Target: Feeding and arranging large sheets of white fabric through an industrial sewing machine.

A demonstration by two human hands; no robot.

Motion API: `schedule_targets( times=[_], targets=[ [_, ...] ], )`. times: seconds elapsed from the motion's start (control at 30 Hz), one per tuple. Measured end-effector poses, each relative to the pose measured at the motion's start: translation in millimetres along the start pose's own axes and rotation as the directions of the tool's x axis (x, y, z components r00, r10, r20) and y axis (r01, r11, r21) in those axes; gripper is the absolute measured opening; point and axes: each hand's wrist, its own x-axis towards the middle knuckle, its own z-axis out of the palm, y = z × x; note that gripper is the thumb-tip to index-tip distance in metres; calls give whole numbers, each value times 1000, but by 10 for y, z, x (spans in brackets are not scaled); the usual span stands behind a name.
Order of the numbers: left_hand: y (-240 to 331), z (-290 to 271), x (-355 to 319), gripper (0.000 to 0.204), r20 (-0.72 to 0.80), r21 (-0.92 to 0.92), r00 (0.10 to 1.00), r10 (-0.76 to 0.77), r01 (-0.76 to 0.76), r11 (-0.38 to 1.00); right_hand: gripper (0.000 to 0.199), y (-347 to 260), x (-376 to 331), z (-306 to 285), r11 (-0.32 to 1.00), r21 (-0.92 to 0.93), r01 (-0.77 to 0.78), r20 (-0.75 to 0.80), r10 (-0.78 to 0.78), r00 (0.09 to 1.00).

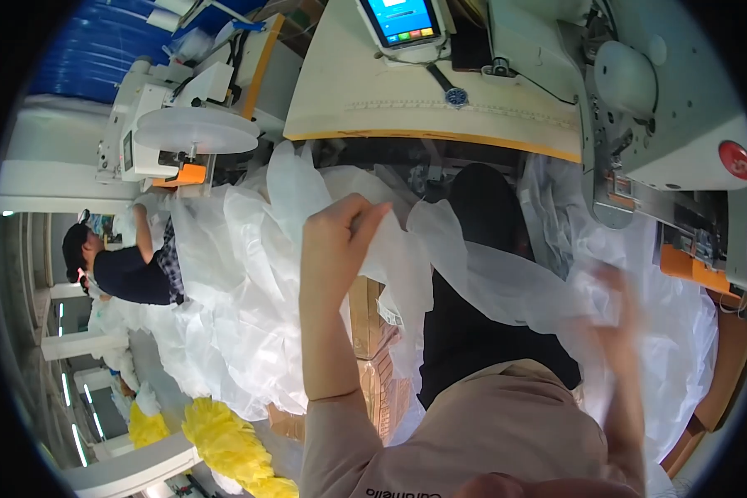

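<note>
A long strip of sheer white fabric [494, 278] stretches across my dark-trousered lap, between my two hands. My left hand [340, 232] is closed, thumb and fingers pinching the strip near its left end. On the right, my right hand [612, 303] is smeared by motion beside the strip's other end, so its fingers cannot be read. A large heap of the same white fabric [245, 290] lies to the left of my left forearm. More sheer white fabric [668, 353] is piled beyond my right hand.
Ahead is a pale worktable [373, 104] bearing a tablet [400, 23] and a wristwatch [455, 95]. A sewing machine [681, 116] stands at right, another machine [170, 124] at far left. Cardboard boxes [373, 332], yellow fabric [224, 436] and a co-worker [129, 274] are on the left.
</note>
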Motion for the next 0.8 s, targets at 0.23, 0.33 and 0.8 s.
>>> schedule_targets(
  times=[0.23,0.33,0.8],
  targets=[
    [-15,-212,-57,12,182,-365,982,54,16,931,58,-542,1093,1243,505,741,-443,455,106,884],
    [83,-150,-88,7,389,-537,902,186,57,842,33,-347,1042,696,167,799,-578,529,264,807],
    [1176,843,-5,20,309,-605,855,416,-160,780,4,-272,658,-45,845,462,-269,-234,409,882]
  ],
)
